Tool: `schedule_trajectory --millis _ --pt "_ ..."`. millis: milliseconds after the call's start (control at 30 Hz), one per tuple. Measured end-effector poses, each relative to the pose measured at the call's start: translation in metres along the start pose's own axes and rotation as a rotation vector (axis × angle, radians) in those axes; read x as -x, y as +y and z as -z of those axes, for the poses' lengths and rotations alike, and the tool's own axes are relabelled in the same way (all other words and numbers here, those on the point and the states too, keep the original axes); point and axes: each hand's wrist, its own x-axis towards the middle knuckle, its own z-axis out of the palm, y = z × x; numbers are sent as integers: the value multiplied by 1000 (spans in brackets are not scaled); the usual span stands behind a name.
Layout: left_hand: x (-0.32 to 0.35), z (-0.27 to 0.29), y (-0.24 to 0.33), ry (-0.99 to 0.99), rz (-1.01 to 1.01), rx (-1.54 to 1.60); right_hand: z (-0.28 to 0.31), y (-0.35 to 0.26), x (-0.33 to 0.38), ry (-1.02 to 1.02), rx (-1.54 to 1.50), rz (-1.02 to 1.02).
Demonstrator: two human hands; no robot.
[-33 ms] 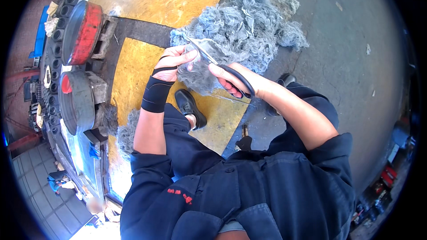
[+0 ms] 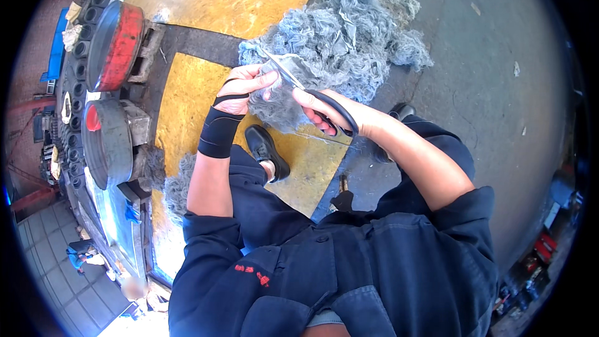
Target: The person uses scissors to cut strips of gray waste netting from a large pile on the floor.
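Note:
My right hand (image 2: 324, 110) is closed round the black handles of a pair of scissors (image 2: 291, 77), whose metal blades point up and left toward my left hand. Between thumb and fingers, my left hand (image 2: 247, 87) pinches a clump of grey, frayed fibre (image 2: 274, 112); a black wrap covers that wrist. The blades lie across the top of this clump, right beside my left thumb. Just beyond both hands a large heap of tangled blue-grey fibre (image 2: 340, 40) rests on the floor. Loose threads hang under my right hand.
Yellow floor plates (image 2: 231, 0) lie below and ahead. To the left stand a red-and-black drum-shaped piece (image 2: 118, 47) and a grey one (image 2: 109, 143) on wooden supports. More grey fibre (image 2: 181, 184) lies near my left forearm. My shoe (image 2: 267, 150) is below the hands.

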Motion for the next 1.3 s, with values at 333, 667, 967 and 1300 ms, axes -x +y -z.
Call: schedule_trajectory --millis 333,667,967,1300 --pt "2 5 0 -31 -30 12 1 -8 0 -34 -123 -52" --pt "2 3 -1 -81 49 -191 3 -14 1 50 -153 16" --pt "7 -10 -5 -20 14 -180 75 -5 -29 671 308 276" --pt "51 -33 44 97 -129 -275 82 -8 -23 823 583 32"
